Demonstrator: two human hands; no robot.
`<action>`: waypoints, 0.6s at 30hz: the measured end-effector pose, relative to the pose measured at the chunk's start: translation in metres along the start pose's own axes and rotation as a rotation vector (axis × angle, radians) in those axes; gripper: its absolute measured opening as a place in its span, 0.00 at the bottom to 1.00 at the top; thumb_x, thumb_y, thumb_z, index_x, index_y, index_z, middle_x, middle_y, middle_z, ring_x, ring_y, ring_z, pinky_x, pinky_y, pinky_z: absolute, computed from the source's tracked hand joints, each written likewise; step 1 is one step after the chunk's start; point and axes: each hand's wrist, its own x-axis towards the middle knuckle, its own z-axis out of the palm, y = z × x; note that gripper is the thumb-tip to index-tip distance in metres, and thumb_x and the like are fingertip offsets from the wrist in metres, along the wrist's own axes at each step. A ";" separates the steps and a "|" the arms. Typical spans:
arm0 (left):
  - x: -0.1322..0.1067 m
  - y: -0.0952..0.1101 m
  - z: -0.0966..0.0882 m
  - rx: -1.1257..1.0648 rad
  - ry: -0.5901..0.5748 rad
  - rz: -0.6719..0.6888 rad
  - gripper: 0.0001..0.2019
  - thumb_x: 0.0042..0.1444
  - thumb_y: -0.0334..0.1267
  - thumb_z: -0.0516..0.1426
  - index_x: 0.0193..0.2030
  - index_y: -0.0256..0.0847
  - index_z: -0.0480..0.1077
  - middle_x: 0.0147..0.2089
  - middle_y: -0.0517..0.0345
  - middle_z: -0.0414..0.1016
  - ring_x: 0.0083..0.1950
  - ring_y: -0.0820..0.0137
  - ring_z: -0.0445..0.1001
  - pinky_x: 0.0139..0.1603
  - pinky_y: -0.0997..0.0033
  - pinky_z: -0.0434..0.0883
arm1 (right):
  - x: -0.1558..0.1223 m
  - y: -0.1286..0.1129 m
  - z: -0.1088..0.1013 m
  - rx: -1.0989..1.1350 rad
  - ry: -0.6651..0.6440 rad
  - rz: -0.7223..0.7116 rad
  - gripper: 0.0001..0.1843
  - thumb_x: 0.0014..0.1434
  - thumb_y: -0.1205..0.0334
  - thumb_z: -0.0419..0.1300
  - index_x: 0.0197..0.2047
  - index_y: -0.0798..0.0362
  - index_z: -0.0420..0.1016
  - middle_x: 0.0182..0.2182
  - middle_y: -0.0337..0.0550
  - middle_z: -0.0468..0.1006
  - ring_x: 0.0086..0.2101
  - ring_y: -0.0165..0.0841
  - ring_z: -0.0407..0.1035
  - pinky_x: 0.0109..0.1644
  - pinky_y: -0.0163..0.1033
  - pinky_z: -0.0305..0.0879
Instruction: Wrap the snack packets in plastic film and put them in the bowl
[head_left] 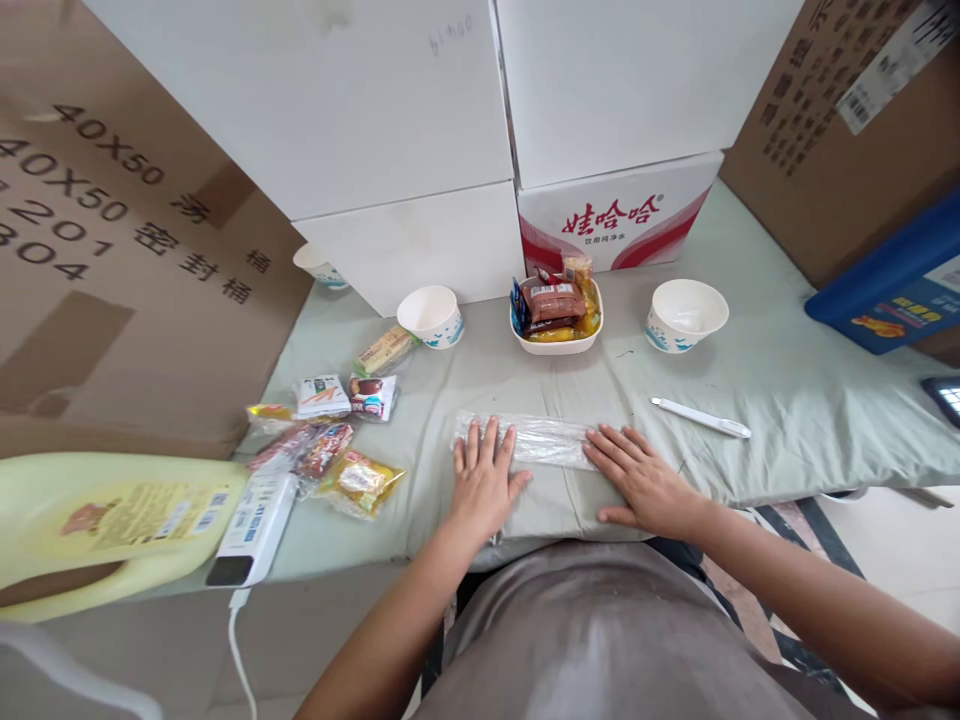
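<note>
A folded strip of clear plastic film (553,438) lies flat on the cloth-covered table close to my body. My left hand (482,482) rests palm down on its left end, fingers spread. On the right end, the fingertips of my right hand (641,478) press flat, also apart. Behind the film stands a white bowl (556,347) filled with packaged snacks (553,302). A white cutter-like tool (701,417) lies to the right of my right hand. Several wrapped snacks (364,480) are scattered to the left of my left hand.
Paper bowls (431,318) (685,316) stand left and right of the snack bowl. White cartons (615,225) wall off the back; a brown box (112,250) borders the left. A yellow jug (112,510), a white power bank (255,525) with cable, and a blue container (892,290) flank the table.
</note>
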 end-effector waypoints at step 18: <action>-0.008 0.037 0.002 -0.454 0.148 0.319 0.18 0.62 0.43 0.53 0.56 0.41 0.66 0.53 0.44 0.70 0.58 0.54 0.66 0.59 0.46 0.62 | 0.005 -0.035 -0.065 0.576 0.001 -0.240 0.16 0.65 0.68 0.47 0.50 0.51 0.72 0.34 0.44 0.79 0.35 0.32 0.72 0.44 0.40 0.67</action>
